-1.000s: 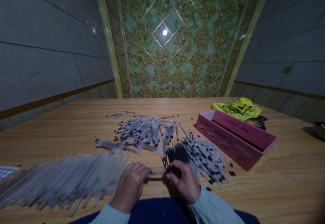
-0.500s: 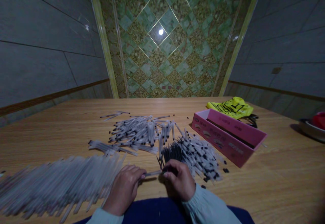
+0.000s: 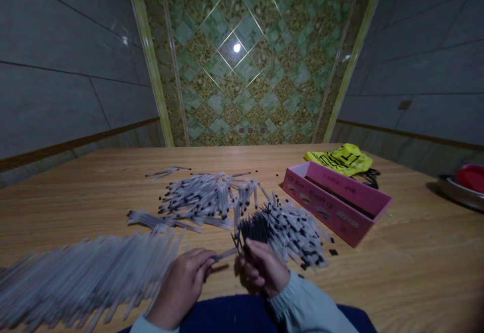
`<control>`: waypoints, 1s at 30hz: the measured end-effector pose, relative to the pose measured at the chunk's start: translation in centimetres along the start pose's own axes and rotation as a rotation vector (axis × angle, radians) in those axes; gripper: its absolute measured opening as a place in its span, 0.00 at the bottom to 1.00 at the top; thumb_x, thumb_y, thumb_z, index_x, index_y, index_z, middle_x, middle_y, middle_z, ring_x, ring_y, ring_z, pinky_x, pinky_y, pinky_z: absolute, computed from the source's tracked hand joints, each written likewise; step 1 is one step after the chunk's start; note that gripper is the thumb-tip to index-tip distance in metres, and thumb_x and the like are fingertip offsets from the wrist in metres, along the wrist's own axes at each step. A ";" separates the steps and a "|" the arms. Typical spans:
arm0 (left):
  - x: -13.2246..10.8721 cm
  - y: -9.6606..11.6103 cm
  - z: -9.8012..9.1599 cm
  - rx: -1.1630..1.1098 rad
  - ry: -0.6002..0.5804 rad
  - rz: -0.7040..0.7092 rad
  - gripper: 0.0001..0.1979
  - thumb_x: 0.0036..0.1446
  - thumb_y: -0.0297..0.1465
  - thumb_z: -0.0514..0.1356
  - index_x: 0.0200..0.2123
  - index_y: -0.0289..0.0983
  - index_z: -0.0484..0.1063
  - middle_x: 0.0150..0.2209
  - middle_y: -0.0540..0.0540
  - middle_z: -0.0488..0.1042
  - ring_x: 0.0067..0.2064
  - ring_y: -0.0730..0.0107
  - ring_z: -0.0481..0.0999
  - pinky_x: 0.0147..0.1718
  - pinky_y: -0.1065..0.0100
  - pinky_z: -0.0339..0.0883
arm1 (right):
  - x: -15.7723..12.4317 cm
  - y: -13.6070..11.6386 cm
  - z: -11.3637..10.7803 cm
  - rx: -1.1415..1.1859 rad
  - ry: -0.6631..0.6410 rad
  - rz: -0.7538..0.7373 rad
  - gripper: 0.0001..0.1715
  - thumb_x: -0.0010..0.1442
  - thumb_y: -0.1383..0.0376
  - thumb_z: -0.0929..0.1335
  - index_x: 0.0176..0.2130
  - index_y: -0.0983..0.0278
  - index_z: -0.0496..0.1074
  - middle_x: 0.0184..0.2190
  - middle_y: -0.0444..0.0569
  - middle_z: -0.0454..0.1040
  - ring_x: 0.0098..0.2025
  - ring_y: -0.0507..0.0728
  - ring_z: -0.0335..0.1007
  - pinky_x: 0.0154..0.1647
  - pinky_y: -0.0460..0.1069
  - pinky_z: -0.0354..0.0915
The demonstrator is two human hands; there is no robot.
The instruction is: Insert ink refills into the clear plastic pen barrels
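My left hand [image 3: 185, 280] is closed on a slim translucent tube [image 3: 226, 256], pinching its near end so it points right and slightly up. Beside the tube's far end, my right hand [image 3: 266, 267] is curled with thumb and fingertip together. Thin dark sticks [image 3: 235, 242] stick out by those fingertips, and what the pinch holds is hidden. Just beyond lies a bundle of thin black sticks [image 3: 255, 227], touching a heap of short translucent pieces with black ends [image 3: 297, 229]. To the left spreads a broad layer of translucent tubes [image 3: 86, 277].
A pile of black-tipped tubes [image 3: 196, 194] lies farther back, with a smaller bunch [image 3: 151, 218] nearer. A pink open box [image 3: 333, 202] stands at the right before a yellow bag [image 3: 342, 159]. A metal bowl with something red [image 3: 463, 192] sits at the far right.
My right fingertips have come away from the tube's far end and risen slightly toward the dark sticks. The tube in my left hand now tilts up more. The view has shifted slightly.
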State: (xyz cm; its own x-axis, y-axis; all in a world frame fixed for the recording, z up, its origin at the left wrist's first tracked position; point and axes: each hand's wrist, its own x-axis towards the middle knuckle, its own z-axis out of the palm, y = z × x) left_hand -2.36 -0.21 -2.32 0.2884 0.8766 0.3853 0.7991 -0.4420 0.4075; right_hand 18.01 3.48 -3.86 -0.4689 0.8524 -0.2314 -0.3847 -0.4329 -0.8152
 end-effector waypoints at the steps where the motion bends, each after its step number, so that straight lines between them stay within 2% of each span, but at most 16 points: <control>1: 0.0 0.2 0.0 0.019 -0.018 0.006 0.12 0.59 0.29 0.50 0.36 0.41 0.74 0.33 0.47 0.78 0.35 0.68 0.76 0.34 0.69 0.67 | 0.0 0.2 0.2 -0.082 0.010 -0.063 0.24 0.44 0.48 0.70 0.26 0.66 0.63 0.17 0.40 0.63 0.13 0.42 0.47 0.14 0.40 0.41; 5: 0.1 0.6 0.0 0.108 -0.071 0.057 0.11 0.58 0.28 0.51 0.35 0.41 0.73 0.30 0.46 0.76 0.34 0.65 0.74 0.34 0.66 0.65 | -0.1 0.6 0.6 -0.400 0.095 -0.271 0.25 0.37 0.51 0.74 0.26 0.68 0.68 0.18 0.41 0.65 0.19 0.46 0.57 0.20 0.42 0.51; 8: 0.2 0.5 0.0 0.148 -0.058 0.112 0.10 0.57 0.28 0.53 0.38 0.41 0.72 0.31 0.46 0.75 0.35 0.65 0.73 0.34 0.65 0.65 | 0.0 0.5 0.5 -0.429 0.164 -0.305 0.23 0.38 0.52 0.74 0.25 0.68 0.69 0.18 0.43 0.67 0.21 0.48 0.61 0.22 0.43 0.54; 11: 0.2 0.4 -0.4 0.198 0.042 0.181 0.09 0.56 0.27 0.54 0.39 0.41 0.72 0.32 0.47 0.75 0.35 0.65 0.71 0.40 0.60 0.64 | 0.1 0.8 0.2 -0.364 0.128 -0.232 0.23 0.38 0.53 0.74 0.25 0.68 0.69 0.17 0.44 0.69 0.16 0.46 0.57 0.18 0.42 0.51; 14: 0.3 0.5 -1.1 0.251 0.212 0.223 0.10 0.53 0.25 0.56 0.37 0.42 0.73 0.34 0.47 0.75 0.39 0.64 0.71 0.51 0.51 0.55 | 0.2 1.3 0.1 -0.322 0.025 -0.108 0.23 0.38 0.52 0.73 0.22 0.70 0.68 0.13 0.43 0.67 0.11 0.43 0.47 0.12 0.42 0.43; 16: 0.3 0.7 -1.5 0.281 0.281 0.233 0.11 0.50 0.24 0.58 0.36 0.43 0.74 0.36 0.46 0.75 0.43 0.61 0.69 0.53 0.48 0.51 | 0.2 1.7 0.1 -0.321 -0.014 -0.078 0.23 0.38 0.53 0.73 0.21 0.70 0.68 0.12 0.43 0.67 0.10 0.42 0.44 0.12 0.42 0.40; 19: 0.2 0.4 -2.0 0.331 0.294 0.251 0.13 0.48 0.22 0.59 0.36 0.44 0.74 0.38 0.46 0.74 0.47 0.58 0.67 0.54 0.47 0.50 | 0.2 1.8 0.2 -0.391 0.004 -0.065 0.21 0.38 0.53 0.71 0.20 0.69 0.67 0.12 0.44 0.68 0.10 0.42 0.44 0.12 0.43 0.40; 22: 0.1 -1.0 -2.6 0.407 0.322 0.244 0.14 0.47 0.22 0.59 0.36 0.44 0.75 0.41 0.44 0.73 0.48 0.57 0.66 0.53 0.47 0.51 | 0.2 0.9 0.0 -0.522 0.072 -0.061 0.17 0.37 0.55 0.69 0.19 0.68 0.66 0.13 0.44 0.68 0.12 0.44 0.50 0.14 0.43 0.44; 24: -0.1 -2.3 -3.1 0.442 0.352 0.211 0.14 0.48 0.23 0.59 0.37 0.45 0.75 0.40 0.45 0.73 0.46 0.57 0.67 0.52 0.47 0.52 | 0.1 -0.8 -0.6 -0.581 0.110 -0.095 0.13 0.37 0.58 0.68 0.17 0.67 0.66 0.12 0.43 0.66 0.14 0.46 0.53 0.17 0.43 0.48; 26: -0.3 -3.6 -3.5 0.430 0.366 0.111 0.11 0.49 0.27 0.58 0.36 0.45 0.75 0.38 0.45 0.74 0.44 0.57 0.69 0.50 0.49 0.55 | -0.4 -3.1 -1.6 -0.618 0.146 -0.153 0.10 0.38 0.61 0.67 0.16 0.66 0.66 0.12 0.41 0.64 0.16 0.47 0.55 0.19 0.44 0.49; 28: -0.4 -4.6 -3.8 0.360 0.380 -0.039 0.10 0.51 0.31 0.57 0.36 0.43 0.76 0.37 0.44 0.75 0.41 0.58 0.70 0.46 0.54 0.59 | -1.2 -5.7 -2.6 -0.644 0.204 -0.209 0.08 0.39 0.62 0.66 0.18 0.66 0.65 0.12 0.38 0.60 0.17 0.47 0.52 0.19 0.44 0.48; 30: -0.4 -5.1 -3.9 0.216 0.431 -0.264 0.11 0.52 0.35 0.56 0.34 0.40 0.77 0.36 0.43 0.77 0.41 0.58 0.72 0.43 0.59 0.63 | -2.1 -7.9 -3.4 -0.750 0.342 -0.330 0.09 0.43 0.61 0.65 0.19 0.65 0.64 0.12 0.38 0.58 0.18 0.48 0.53 0.20 0.44 0.49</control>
State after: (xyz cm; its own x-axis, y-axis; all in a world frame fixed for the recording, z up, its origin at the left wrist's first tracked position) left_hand -8.65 0.94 -1.35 -0.1429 0.7751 0.6154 0.9182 -0.1283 0.3748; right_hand 24.75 6.07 1.29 -0.1171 0.9927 0.0290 0.2198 0.0544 -0.9740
